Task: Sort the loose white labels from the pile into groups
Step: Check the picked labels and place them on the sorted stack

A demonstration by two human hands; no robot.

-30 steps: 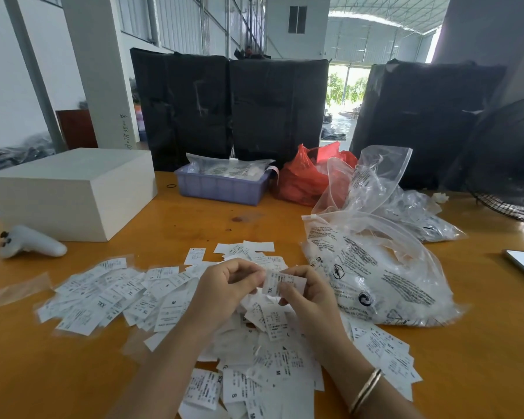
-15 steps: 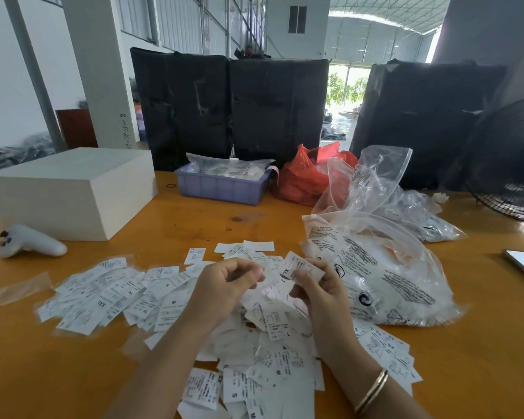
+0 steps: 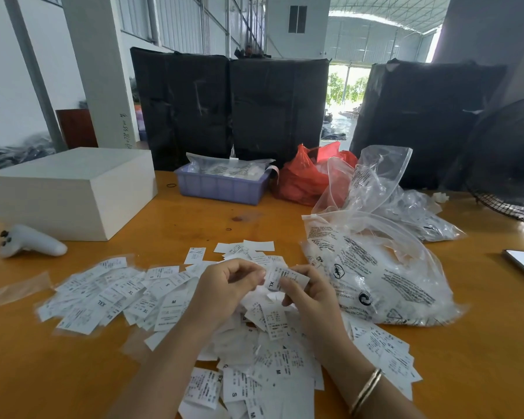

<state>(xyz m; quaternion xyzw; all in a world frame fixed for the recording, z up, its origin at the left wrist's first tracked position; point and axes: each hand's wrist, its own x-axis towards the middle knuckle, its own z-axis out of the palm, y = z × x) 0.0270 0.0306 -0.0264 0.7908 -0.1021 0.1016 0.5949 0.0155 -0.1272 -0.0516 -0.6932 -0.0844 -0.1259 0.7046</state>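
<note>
A pile of loose white size labels point(image 3: 263, 367) covers the wooden table in front of me. More labels point(image 3: 109, 293) lie spread out to the left, and a few labels point(image 3: 387, 355) sit at the right. My right hand point(image 3: 312, 297) pinches one white label marked XL point(image 3: 285, 278) above the pile. Beside it, my left hand point(image 3: 224, 293) has curled fingers whose tips touch the label's left edge.
A large clear plastic bag point(image 3: 384, 276) lies right of my hands, more bags behind it. A white box point(image 3: 70, 192) and a white controller point(image 3: 31, 244) sit at the left. A purple tray point(image 3: 221, 187) and red bag point(image 3: 306, 179) stand at the back. A fan point(image 3: 511, 164) is far right.
My right hand lifted the label up and right, then brought it back toward my left hand. My left fingers now meet its edge again.
</note>
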